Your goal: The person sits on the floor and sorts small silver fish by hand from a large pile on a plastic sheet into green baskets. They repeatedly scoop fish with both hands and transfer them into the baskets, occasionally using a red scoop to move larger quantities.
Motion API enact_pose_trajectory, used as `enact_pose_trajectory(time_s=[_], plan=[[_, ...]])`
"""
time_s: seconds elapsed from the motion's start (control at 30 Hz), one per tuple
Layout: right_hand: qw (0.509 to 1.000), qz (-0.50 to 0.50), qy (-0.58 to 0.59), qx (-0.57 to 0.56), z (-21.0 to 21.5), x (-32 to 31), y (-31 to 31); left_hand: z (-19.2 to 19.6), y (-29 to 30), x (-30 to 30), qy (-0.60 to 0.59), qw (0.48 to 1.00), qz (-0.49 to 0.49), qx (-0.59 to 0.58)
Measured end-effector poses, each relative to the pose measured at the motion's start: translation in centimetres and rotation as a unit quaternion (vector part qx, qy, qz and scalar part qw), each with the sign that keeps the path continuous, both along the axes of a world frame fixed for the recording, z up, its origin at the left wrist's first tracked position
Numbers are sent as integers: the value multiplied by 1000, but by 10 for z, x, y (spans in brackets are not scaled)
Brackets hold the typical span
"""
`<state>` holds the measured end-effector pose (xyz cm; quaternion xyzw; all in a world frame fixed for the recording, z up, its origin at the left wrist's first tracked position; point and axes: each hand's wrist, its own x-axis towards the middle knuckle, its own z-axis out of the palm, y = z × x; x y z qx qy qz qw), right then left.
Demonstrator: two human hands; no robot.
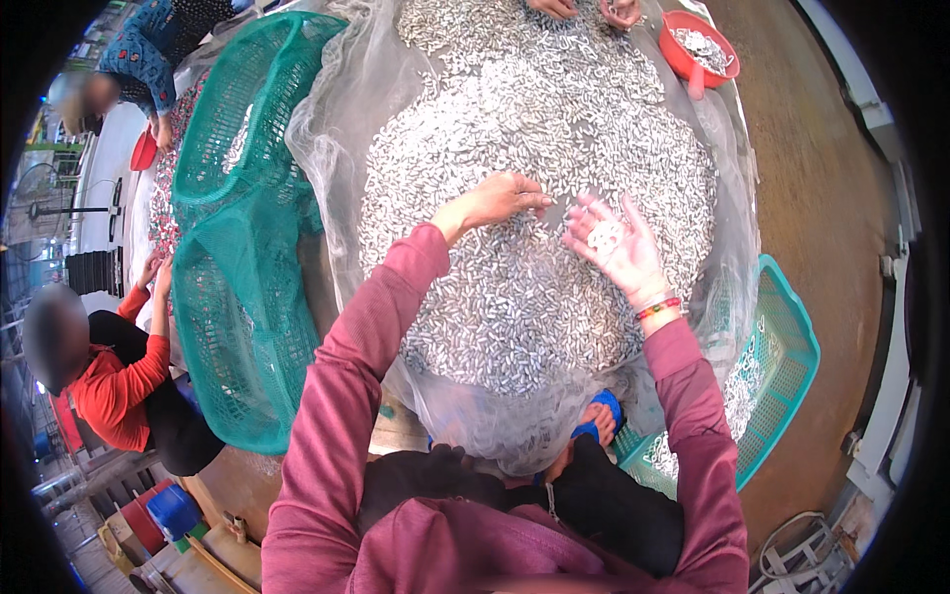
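Observation:
A broad heap of small, silvery-white oblong pieces (495, 337) covers the mesh-draped work surface in front of me. Over the middle of it is my left hand (503, 198), palm down, its fingers curled together at the tips; whatever they pinch is too small to make out. Just to its right, my right hand (623, 252) is turned palm up with its fingers spread. Several small white pieces (606, 236) rest in that palm; they look paler than the heap, and their exact kind cannot be told.
White mesh (341, 129) edges the heap. A red scoop (701, 61) holding white pieces lies far right, near another person's hands (584, 10). Green baskets (237, 327) stand left; a teal basket (792, 337) with white pieces stands right. Two people work at the left.

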<state>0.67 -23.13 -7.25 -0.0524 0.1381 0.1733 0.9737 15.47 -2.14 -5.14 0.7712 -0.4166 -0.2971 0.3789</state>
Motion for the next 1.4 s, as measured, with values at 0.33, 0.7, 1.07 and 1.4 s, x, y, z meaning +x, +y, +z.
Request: enact_pose_trajectory(time_s=[0.33, 0.7, 1.07, 1.4], plan=[[990, 17, 73, -124, 22, -11, 41, 84, -30, -44, -97, 995, -19, -21], [882, -131, 65, -447, 150, -176, -84, -1, -21, -14, -252, 958, -93, 100], [437, -92, 221, -867, 146, -310, -129, -60, -14, -74, -398, 878, -190, 188], [477, 190, -285, -809, 36, 54, -17, -42, 1, -97, -105, 891, -311, 313]])
